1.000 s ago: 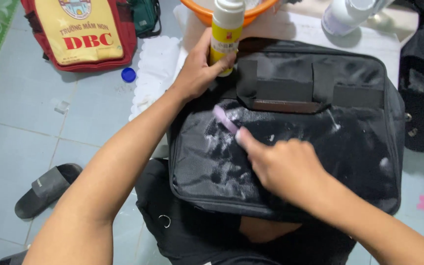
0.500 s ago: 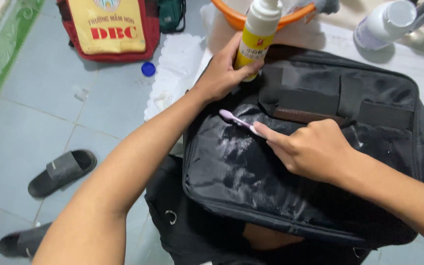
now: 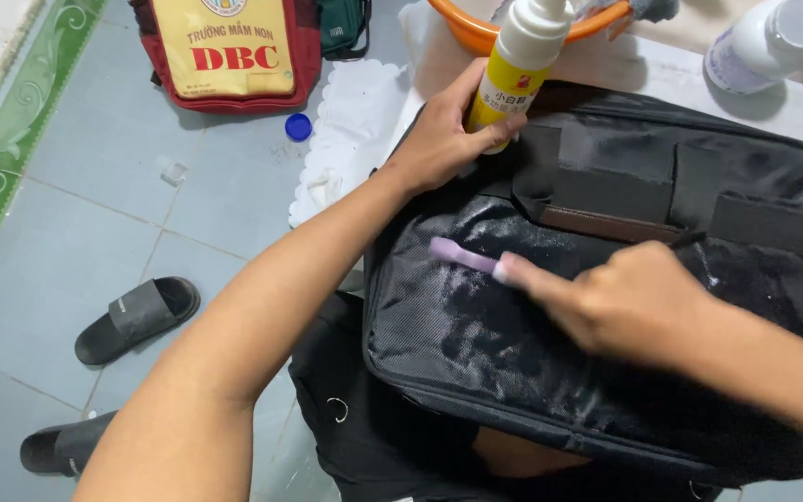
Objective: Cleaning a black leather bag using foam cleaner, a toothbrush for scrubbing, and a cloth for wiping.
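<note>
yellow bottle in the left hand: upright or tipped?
Roughly upright, leaning slightly: the yellow bottle stands base-down on the black bag, white cap on top, left hand gripping its lower part.

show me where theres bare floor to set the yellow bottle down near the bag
The widest free patch is the grey tile floor between the red and yellow backpack, the white mat and the black sandal; only a blue cap lies near it. Around the black bag it is crowded: orange basin and white bottle behind.

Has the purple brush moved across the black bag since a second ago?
Yes. The purple brush now lies lower and further from the bag's brown strip, while the right hand grips it on the black bag.
</note>
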